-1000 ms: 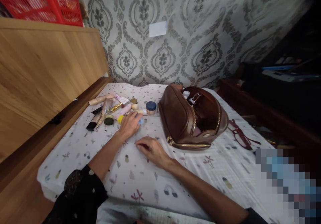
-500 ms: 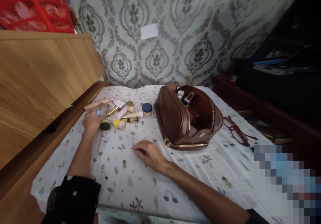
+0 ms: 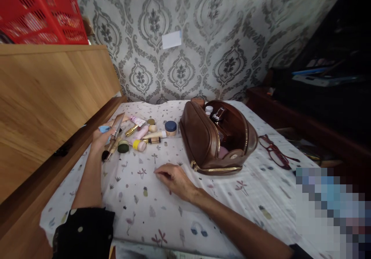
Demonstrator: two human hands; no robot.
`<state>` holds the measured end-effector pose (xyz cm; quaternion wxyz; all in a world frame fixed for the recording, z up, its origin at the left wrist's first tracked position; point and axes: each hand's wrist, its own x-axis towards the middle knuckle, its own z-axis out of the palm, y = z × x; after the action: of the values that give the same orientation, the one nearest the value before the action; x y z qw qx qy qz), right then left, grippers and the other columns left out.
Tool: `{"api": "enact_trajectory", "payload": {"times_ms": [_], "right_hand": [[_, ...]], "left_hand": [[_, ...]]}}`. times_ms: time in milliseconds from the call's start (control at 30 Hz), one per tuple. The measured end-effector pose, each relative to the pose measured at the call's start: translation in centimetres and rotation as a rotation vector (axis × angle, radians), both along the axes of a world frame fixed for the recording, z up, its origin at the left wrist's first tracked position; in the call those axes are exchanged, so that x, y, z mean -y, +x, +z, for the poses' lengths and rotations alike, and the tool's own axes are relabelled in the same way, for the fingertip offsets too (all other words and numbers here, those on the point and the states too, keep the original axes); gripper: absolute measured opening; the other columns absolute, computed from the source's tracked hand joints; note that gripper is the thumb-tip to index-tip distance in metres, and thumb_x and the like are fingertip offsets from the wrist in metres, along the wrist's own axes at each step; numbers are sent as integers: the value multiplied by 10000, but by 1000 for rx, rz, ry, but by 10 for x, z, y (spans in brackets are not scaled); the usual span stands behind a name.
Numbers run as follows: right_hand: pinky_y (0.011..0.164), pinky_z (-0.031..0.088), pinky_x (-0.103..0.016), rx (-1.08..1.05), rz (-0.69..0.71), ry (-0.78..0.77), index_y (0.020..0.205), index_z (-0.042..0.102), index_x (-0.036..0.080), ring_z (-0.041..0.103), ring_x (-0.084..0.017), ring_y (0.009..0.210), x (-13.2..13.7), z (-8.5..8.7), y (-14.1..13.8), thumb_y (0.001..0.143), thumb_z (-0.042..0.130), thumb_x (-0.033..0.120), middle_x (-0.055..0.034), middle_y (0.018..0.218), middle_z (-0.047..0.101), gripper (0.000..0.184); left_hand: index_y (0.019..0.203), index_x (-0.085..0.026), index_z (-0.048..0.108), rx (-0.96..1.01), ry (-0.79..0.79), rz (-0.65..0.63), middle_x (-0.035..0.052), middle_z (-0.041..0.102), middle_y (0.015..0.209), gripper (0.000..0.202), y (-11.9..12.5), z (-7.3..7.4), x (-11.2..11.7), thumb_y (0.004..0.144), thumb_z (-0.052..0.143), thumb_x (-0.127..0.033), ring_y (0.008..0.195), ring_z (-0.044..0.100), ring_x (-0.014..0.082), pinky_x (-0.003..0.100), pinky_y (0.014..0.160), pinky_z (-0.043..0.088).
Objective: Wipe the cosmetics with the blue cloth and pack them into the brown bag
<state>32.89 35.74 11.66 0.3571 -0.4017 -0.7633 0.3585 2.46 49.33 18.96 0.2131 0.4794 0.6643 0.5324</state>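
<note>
The small blue item [image 3: 103, 128] sat left of centre in the frame, pinched at the fingertips of the left hand [image 3: 100, 140]. That hand was closed on it, just beside a black-capped tube [image 3: 115, 129] at the left edge of the scattered cosmetics [image 3: 145, 132]. Lower, near centre, the right hand [image 3: 175, 178] rested on the patterned sheet [image 3: 232, 197], fingers loosely curled and holding nothing. The open brown pouch [image 3: 201, 139] stood to the right of the cosmetics.

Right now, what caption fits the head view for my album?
Left hand holds a blue thing by cosmetics; right hand rests on the sheet near an open bag.
</note>
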Motion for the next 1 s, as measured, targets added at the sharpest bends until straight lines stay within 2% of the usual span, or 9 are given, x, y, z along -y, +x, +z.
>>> {"api": "enact_trajectory", "payload": {"times_ms": [100,200,300,433,567,667,767,900,1000], "right_hand": [[721,487,-266,-23,-25,-47,1008,778,169,685,-180,803,0,2,1,899,580,171,-63,928,772,225],[695,472,-261,-59,-47,-91,1004,777,157,663,-172,763,-1,3,2,895,585,197,-59,862,761,225],[691,466,-263,-111,-49,-139,998,772,148,643,-167,741,-3,0,2,889,587,218,-55,824,744,225],[719,492,-273,-228,-39,-226,991,756,147,645,-168,756,-6,-5,1,878,598,256,-60,849,736,222],[731,512,-275,-322,-10,-285,1027,732,150,648,-162,750,-7,-5,2,883,598,300,-48,823,712,247],[737,519,-275,-336,0,-295,1023,726,155,650,-161,752,-7,-4,4,877,621,337,-42,816,704,256],[749,528,-283,-339,0,-304,1012,725,152,658,-166,767,-7,-5,4,874,621,340,-48,821,710,255],[753,535,-287,-331,-5,-301,996,731,160,667,-170,788,-7,-7,2,874,611,319,-47,837,719,234],[757,536,-291,-313,-13,-297,992,735,159,665,-167,767,-6,-7,2,875,606,289,-42,817,714,217]], "left_hand": [[871,-155,666,175,61,-79,-5,637,684,617,10,5,3,420,864,-525,531,542,117,213,464,393],[899,-166,661,214,162,-237,-7,664,795,578,23,7,6,444,886,-441,612,567,99,199,553,442],[953,-176,665,129,209,-343,12,680,893,543,34,10,9,505,886,-390,710,605,121,220,651,481],[972,-185,652,11,218,-384,34,678,934,564,48,17,17,504,886,-397,807,625,178,273,727,509],[967,-190,650,-32,202,-402,37,675,959,541,56,20,21,522,863,-412,839,622,188,287,763,514],[959,-191,643,-55,232,-327,45,683,974,488,50,16,17,562,822,-410,843,628,191,295,769,516],[973,-193,628,-147,213,-174,46,692,961,425,39,9,11,625,766,-394,847,645,202,311,789,520],[1053,-206,648,-537,19,24,50,703,966,384,30,1,8,718,716,-382,933,659,263,350,841,509],[1125,-221,647,-738,-93,68,76,713,1049,377,30,-3,8,790,679,-390,1013,654,305,369,859,501]]}}
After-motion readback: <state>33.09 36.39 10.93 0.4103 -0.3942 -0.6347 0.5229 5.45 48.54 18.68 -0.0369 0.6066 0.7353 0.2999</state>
